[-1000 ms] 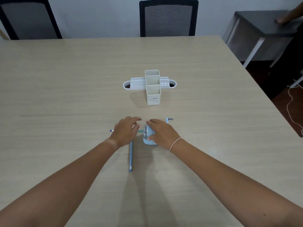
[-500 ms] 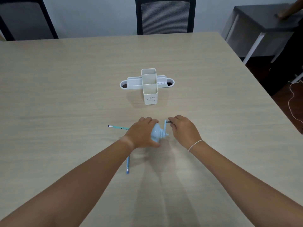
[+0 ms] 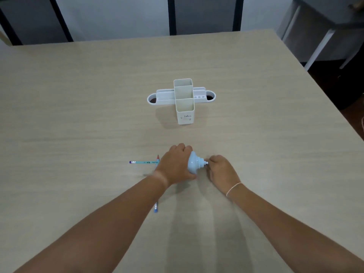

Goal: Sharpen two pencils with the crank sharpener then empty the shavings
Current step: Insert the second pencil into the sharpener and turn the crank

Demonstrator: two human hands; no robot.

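A light blue crank sharpener (image 3: 194, 162) stands on the wooden table (image 3: 78, 115), in front of me. My left hand (image 3: 175, 164) wraps around its body from the left. My right hand (image 3: 221, 171) pinches the crank at the sharpener's right end; the handle itself is hidden by the fingers. A teal pencil (image 3: 142, 162) with a purple eraser end lies flat and sticks out left from under my left hand. A second, blue pencil (image 3: 156, 207) lies under my left forearm, only its near end showing.
A white desk organiser (image 3: 184, 99) with two tall square cups and low side trays stands beyond the sharpener, at mid-table. Dark chairs (image 3: 204, 14) line the far edge. A grey side table (image 3: 323, 26) sits off the right corner.
My left hand moved from the pencil onto the sharpener body. My right hand left the body and took the crank, which has turned from pointing up to hidden under the fingers.
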